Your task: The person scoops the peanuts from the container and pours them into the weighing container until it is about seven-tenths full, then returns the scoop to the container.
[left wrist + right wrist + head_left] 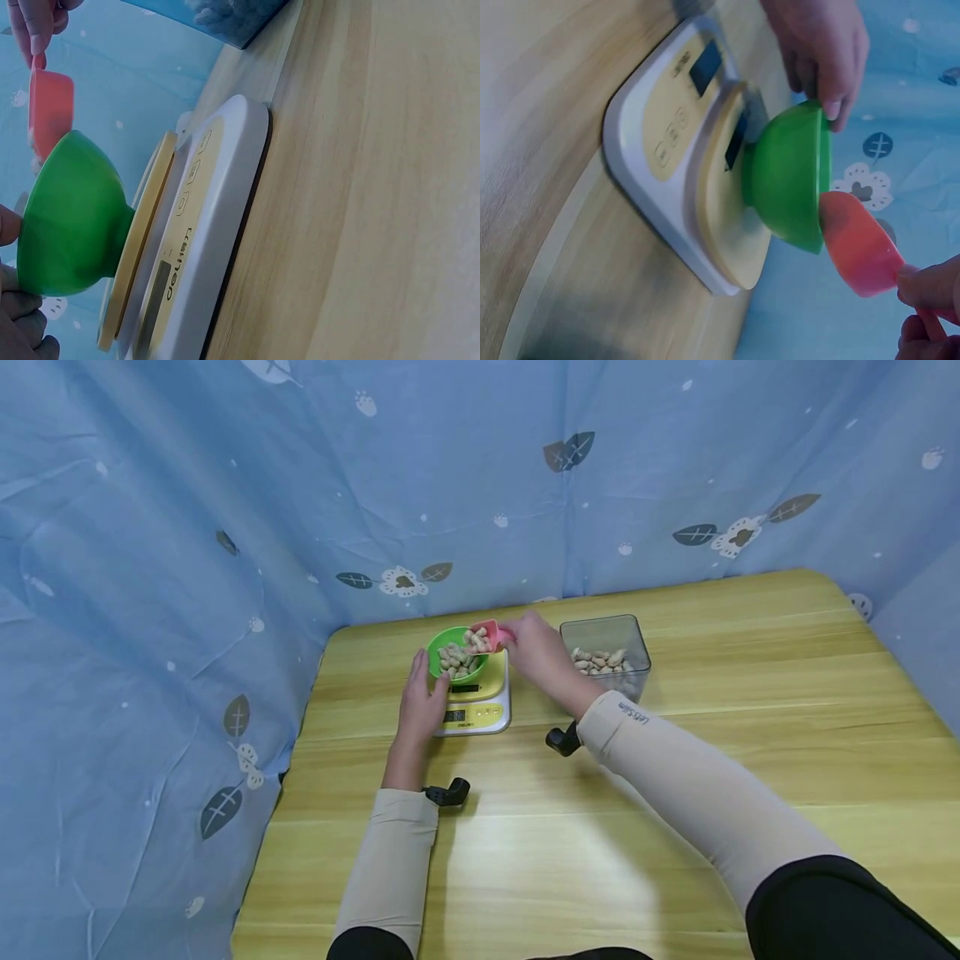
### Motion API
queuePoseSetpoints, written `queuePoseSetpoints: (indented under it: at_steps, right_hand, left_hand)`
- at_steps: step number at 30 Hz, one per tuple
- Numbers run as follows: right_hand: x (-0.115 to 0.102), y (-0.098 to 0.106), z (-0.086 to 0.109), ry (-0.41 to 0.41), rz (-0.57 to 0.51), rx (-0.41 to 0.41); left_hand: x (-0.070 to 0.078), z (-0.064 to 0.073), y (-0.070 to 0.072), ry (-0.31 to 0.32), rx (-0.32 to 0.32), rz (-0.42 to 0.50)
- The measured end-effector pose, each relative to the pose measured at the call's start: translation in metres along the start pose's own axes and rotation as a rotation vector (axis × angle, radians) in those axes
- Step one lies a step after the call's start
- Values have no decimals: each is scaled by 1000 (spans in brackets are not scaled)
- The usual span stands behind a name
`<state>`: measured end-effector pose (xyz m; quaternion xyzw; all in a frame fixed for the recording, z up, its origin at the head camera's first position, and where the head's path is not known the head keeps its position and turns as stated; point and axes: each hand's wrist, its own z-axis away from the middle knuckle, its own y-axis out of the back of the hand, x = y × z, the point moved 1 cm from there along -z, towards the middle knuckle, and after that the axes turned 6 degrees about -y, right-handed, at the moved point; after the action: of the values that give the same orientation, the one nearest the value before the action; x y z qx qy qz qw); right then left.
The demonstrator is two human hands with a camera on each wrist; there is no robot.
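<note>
A green bowl [434, 672] with peanuts in their shells stands on the yellow plate of a kitchen scale [495, 718]. My left hand [422, 700] holds the bowl at its left side, the thumb near the front rim and the fingers along the wall. In my right hand [534, 647] I grip a pink scoop [861, 247] by its handle. The scoop carries several peanuts [477, 639] and is tilted over the bowl's right rim. From the left wrist view, the scoop [52, 109] overlaps the bowl's edge.
A clear grey plastic box [611, 635] with more peanuts stands right of the scale, behind my right forearm. The wooden table [525, 860] ends against a blue patterned curtain [480, 468] at the back and left. Black wrist cameras [450, 792] jut out from both sleeves.
</note>
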<state>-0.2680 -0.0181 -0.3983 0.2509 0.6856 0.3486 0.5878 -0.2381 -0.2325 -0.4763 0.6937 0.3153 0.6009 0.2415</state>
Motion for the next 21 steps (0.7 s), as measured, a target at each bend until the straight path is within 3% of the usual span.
queuePoseSetpoints:
  at_steps: [11, 21]
  right_hand:
    - [-14, -1, 17, 110, 263, -18]
    - [-16, 6, 26, 238, 321, 51]
  left_hand:
    - [0, 0, -3, 10, 2, 0]
    - [-2, 1, 0, -8, -5, 25]
